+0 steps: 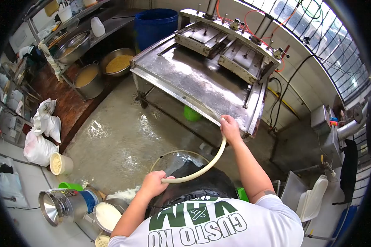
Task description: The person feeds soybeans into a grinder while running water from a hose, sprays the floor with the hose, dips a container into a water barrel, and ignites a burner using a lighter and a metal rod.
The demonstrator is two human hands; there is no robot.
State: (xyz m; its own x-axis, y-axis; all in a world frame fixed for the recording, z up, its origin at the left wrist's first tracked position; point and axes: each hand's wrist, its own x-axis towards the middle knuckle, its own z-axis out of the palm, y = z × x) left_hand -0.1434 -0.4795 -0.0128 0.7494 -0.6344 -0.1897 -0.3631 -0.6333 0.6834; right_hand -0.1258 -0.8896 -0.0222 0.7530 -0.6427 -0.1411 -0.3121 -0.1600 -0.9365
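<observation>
Head view: one pale hose point(203, 168), bending in a single curve between two bare hands, in front of the near edge of the steel table point(185, 76). Left hand point(153, 183): its grip is pinching the hose at the lower end of the curve, well apart from the table. Right hand point(231, 129): its grip is wrapping around the hose at the upper end, beside the near edge, toward the near right corner; whether it is touching the rim cannot be told. Twin plates point(200, 40), metal, are hanging from a frame along the table's far edge. One blue barrel point(156, 29) is standing beside the far left corner. One green container point(191, 113) is sitting below the near edge. One thin looped tube point(177, 151) is lying on the wet floor point(107, 123), partly behind the curve. One wide basin point(119, 62), yellowish contents, is resting left of the table, next to a deep pot point(87, 78). White sacks point(40, 148), tied, are slumping at the floor's left edge, with a pale bucket point(64, 164) standing just below them.
</observation>
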